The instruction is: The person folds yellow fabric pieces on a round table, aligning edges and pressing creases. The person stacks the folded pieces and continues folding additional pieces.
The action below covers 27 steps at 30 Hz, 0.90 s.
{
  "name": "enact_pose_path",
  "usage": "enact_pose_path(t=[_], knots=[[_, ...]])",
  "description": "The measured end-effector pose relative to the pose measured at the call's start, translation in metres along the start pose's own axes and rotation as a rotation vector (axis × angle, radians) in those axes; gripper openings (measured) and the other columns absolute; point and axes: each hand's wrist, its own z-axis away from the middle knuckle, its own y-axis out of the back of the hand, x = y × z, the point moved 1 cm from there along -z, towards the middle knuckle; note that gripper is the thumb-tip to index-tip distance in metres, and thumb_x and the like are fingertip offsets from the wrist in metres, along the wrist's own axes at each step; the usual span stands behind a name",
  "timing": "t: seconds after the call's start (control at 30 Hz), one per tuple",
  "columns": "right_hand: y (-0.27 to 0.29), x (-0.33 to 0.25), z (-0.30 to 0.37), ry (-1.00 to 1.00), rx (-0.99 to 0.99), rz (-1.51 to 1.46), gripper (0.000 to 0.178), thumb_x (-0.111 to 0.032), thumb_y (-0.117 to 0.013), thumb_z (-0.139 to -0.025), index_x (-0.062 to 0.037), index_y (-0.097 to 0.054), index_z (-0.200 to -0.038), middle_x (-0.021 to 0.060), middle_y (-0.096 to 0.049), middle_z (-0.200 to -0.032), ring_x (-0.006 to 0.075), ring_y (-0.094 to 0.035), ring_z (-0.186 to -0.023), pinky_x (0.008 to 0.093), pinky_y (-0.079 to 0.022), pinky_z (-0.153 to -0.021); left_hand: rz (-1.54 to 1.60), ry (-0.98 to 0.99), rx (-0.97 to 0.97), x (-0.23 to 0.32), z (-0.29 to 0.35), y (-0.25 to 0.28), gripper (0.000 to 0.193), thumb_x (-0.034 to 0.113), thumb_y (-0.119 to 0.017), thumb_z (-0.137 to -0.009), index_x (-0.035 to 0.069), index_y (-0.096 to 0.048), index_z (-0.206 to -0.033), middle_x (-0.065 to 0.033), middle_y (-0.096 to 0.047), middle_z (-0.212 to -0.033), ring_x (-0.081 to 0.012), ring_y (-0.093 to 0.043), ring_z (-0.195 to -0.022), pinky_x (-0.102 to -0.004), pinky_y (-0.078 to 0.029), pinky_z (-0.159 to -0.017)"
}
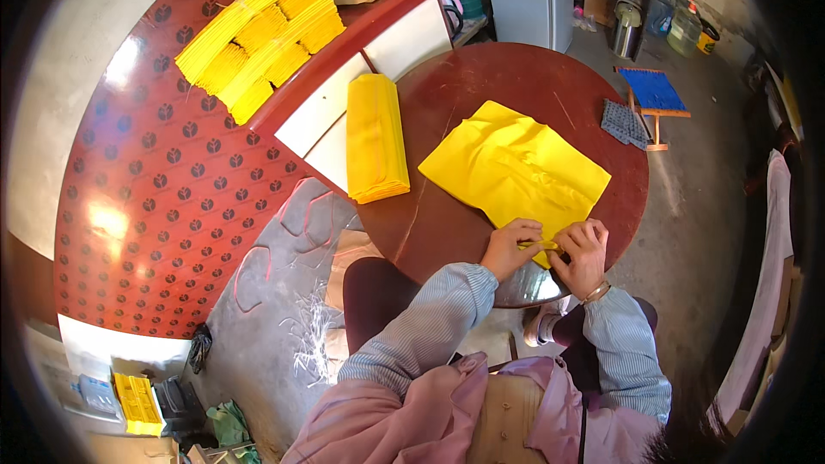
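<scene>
A yellow fabric piece (516, 159), which looks like a bag, lies spread and slightly wrinkled on the round dark red table (447, 77). At its near corner my left hand (513, 247) pinches the edge between thumb and fingers. Close beside it, my right hand (581, 251) grips the same edge, its fingers bent over the cloth. A small folded bit of yellow shows between the two hands. Left of the piece, a thick stack of folded yellow fabric (375, 142) rests at the table's rim.
Large bundles of yellow fabric (262, 34) lie on the red patterned surface (172, 180) at left. A blue-topped folding stool (655, 92) stands right of the table, near a grey cloth (625, 124). Loose white threads (311, 335) litter the floor. A thermos (626, 28) stands farther back.
</scene>
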Motion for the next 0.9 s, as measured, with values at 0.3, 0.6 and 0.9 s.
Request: enact_pose_path(t=[0.3, 0.6, 0.9], knots=[[-0.008, 0.046, 0.003, 0.017, -0.085, -0.198, 0.021, -0.023, -0.082, -0.082, -0.0097, -0.073, -0.095, 0.0087, -0.069, -0.095, 0.032, -0.066, -0.102, 0.0459, -0.044, -0.101, -0.001, -0.029, 0.151, -0.012, -0.006, -0.027, 0.016, 0.005, -0.084, -0.086, 0.002, -0.076, -0.099, -0.0157, -0.077, -0.12, -0.029, -0.074, -0.112, -0.0359, -0.059, -0.098], [0.018, 0.043, 0.03, -0.046, -0.195, -0.386, 0.027, 0.004, -0.078, -0.083, -0.0045, -0.072, -0.107, 0.0109, -0.067, -0.103, 0.0298, -0.069, -0.1, 0.0382, -0.058, -0.087, 0.027, 0.112, 0.028, 0.011, -0.007, -0.008, 0.021, 0.008, -0.083, -0.091, -0.003, -0.079, -0.109, -0.0142, -0.075, -0.13, -0.0228, -0.074, -0.116, -0.032, -0.058, -0.103], [0.009, 0.039, 0.021, 0.051, -0.218, -0.331, 0.017, -0.01, -0.081, -0.088, -0.0065, -0.076, -0.104, 0.0087, -0.067, -0.096, 0.0299, -0.069, -0.093, 0.0396, -0.057, -0.08, 0.047, 0.163, -0.051, 0.018, -0.005, 0.004, 0.019, 0.005, -0.08, -0.093, -0.004, -0.078, -0.109, -0.0155, -0.073, -0.132, -0.0226, -0.071, -0.12, -0.0329, -0.055, -0.108]])
